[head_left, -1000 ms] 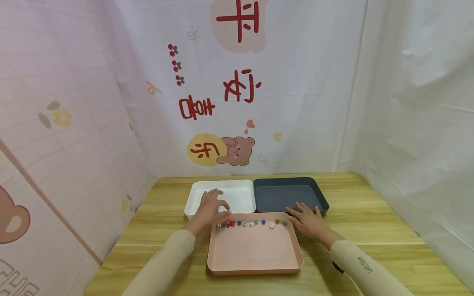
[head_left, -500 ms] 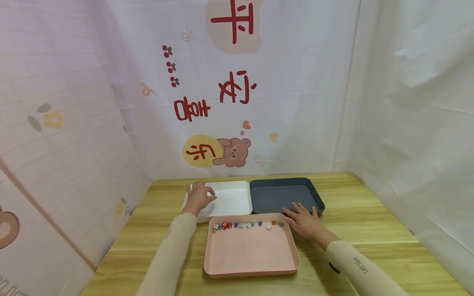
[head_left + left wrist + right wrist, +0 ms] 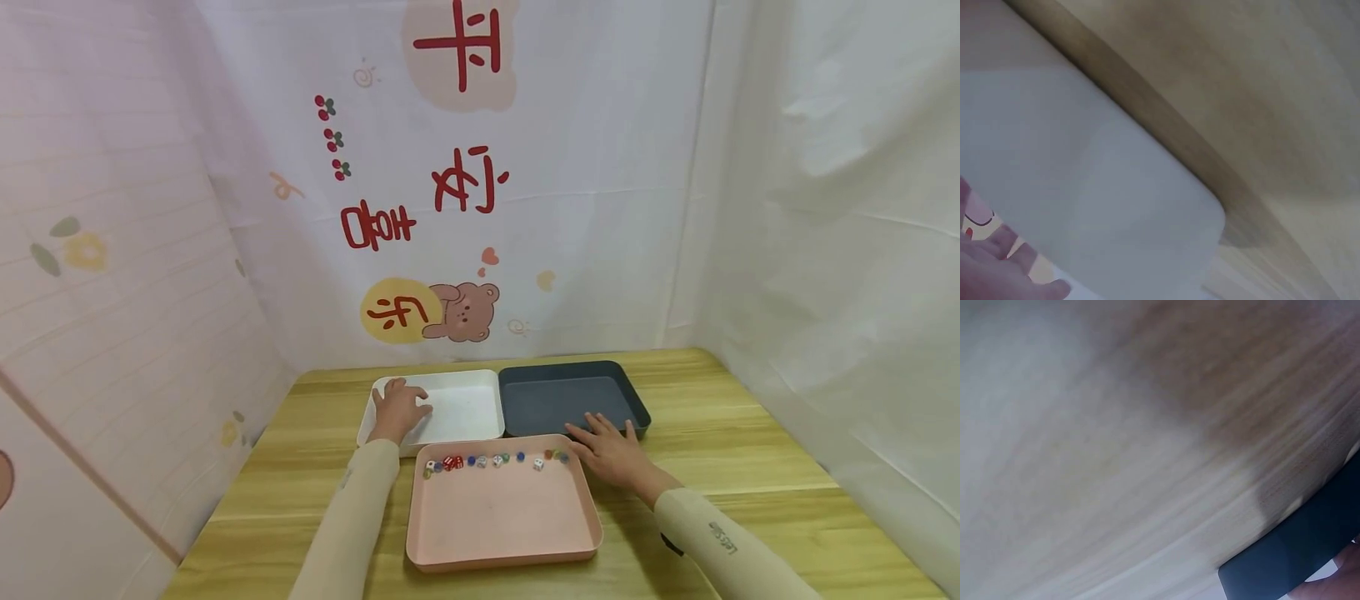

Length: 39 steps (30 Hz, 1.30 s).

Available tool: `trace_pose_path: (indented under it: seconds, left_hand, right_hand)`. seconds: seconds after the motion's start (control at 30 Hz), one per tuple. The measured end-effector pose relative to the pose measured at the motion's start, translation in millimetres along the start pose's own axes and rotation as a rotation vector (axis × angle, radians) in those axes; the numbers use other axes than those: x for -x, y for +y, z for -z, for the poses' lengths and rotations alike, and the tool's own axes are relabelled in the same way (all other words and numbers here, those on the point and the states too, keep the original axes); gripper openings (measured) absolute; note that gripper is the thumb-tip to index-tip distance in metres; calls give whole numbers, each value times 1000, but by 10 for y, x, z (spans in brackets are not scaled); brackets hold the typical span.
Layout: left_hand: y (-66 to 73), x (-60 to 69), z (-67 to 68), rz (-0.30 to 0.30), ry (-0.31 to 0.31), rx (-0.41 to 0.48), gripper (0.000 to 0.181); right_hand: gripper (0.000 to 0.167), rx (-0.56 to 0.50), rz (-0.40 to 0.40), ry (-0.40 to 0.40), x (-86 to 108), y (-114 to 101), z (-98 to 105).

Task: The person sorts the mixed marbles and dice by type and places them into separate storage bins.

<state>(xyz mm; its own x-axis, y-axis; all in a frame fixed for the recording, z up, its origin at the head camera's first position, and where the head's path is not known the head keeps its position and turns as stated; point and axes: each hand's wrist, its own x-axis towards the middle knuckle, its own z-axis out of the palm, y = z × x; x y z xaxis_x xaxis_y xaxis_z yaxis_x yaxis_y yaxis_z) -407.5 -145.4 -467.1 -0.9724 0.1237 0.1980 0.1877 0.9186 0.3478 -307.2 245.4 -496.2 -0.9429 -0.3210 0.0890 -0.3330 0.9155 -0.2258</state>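
Note:
In the head view my left hand (image 3: 397, 410) is over the left part of the white tray (image 3: 468, 406), its thumb and fingers bent and apart, with nothing visible between them. The left wrist view has that hand (image 3: 997, 269) beyond the white tray's outer wall (image 3: 1104, 181). My right hand (image 3: 611, 454), fingers spread, rests at the near edge of the dark grey tray (image 3: 562, 403), beside the pink tray's corner. Dice and small coloured beads lie in a row along the far side of the pink tray (image 3: 504, 517), among them red dice (image 3: 453, 462) and a white die (image 3: 538, 464).
The wooden table (image 3: 712, 433) carries the three trays, the white and dark ones side by side behind the pink one. A printed cloth (image 3: 600, 208) hangs behind the table and at both sides.
My left hand has moved from the pink tray's far left corner to over the white tray, and its thumb and fingers have spread apart. The right hand stays by the dark tray. The head view has shifted slightly.

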Motion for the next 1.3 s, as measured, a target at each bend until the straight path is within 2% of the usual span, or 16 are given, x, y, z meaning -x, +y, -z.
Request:
trace_pose_path:
  seconds: [0.1,0.37,0.73,0.97,1.17,1.3]
  left_hand:
    - [-35,26,1,23,-20,-2,30]
    - [-150,57,22,12,-23,-20,30]
    - [-180,127,45,-24,-34,55,32]
    - [-142,219,89,-99,-12,111,32]
    - [-85,400,137,-184,-12,179,32]
    - [-51,508,129,-226,-1,188,31]
  right_hand:
    - [52,0,1,1,4,-17,-4]
    - [52,3,5,8,9,-18,12]
    - [52,0,11,19,10,-11,-22]
    - [52,5,9,11,17,-6,-23]
    - [51,9,15,11,25,-25,-12]
    - [50,18,18,18,25,-24,-7]
